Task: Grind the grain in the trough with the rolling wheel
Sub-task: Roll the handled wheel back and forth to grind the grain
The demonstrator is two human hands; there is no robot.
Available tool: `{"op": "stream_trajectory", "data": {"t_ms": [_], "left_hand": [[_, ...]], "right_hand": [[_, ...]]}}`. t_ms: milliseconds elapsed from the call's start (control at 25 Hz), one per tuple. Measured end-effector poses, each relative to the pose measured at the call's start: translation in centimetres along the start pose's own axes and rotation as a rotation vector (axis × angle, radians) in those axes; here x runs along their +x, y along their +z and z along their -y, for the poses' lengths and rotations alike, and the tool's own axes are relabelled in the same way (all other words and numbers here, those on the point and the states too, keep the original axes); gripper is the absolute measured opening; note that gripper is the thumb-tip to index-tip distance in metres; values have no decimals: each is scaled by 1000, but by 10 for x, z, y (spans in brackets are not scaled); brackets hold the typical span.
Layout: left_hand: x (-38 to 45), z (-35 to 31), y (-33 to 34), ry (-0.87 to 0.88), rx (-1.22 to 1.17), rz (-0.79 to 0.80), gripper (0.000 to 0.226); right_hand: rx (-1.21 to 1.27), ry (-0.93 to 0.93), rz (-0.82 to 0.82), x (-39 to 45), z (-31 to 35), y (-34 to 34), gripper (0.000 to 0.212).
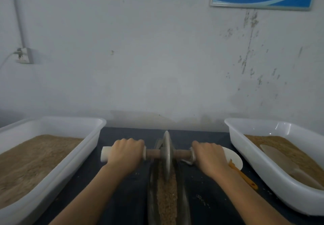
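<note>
Left hand [126, 153] and right hand [209, 156] are each curling tight round the axle handle [152, 153]; rolling wheel [166, 154] is standing in the trough [183, 195] — on the grain [166, 196], far end.

The right hand [209, 158] covers its end of the wheel's handle [152, 153] and part of a white dish [235, 158]. The trough [150, 189] runs off the bottom edge. Both white tubs [91, 137] are cut by the side edges.
</note>
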State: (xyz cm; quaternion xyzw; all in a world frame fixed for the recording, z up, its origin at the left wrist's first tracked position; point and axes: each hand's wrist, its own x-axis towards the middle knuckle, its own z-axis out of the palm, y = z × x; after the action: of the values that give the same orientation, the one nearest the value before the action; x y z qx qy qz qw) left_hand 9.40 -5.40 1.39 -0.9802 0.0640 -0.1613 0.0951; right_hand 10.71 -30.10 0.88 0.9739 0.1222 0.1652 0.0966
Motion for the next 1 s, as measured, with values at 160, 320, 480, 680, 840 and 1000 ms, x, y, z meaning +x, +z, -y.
{"op": "stream_trajectory", "data": {"t_ms": [160, 320, 480, 680, 840, 1000], "left_hand": [[-31, 7, 6, 96, -93, 44, 22], [-90, 15, 6, 158, -125, 126, 29], [-61, 8, 11, 77, -126, 109, 25], [0, 2, 15, -35, -33, -17, 13], [-47, 6, 15, 45, -97, 30, 22], [-101, 10, -2, 89, -71, 135, 20]], "right_hand": [[38, -101, 26, -39, -3, -3, 20], [8, -228, 82, -86, -15, -16, 31], [-54, -196, -22, -46, -1, -15, 23], [-77, -52, -92, 7, 3, -7, 22], [-32, -192, -77, -44, -1, -13, 27], [-12, -322, -181, -103, -6, -21, 52]]}}
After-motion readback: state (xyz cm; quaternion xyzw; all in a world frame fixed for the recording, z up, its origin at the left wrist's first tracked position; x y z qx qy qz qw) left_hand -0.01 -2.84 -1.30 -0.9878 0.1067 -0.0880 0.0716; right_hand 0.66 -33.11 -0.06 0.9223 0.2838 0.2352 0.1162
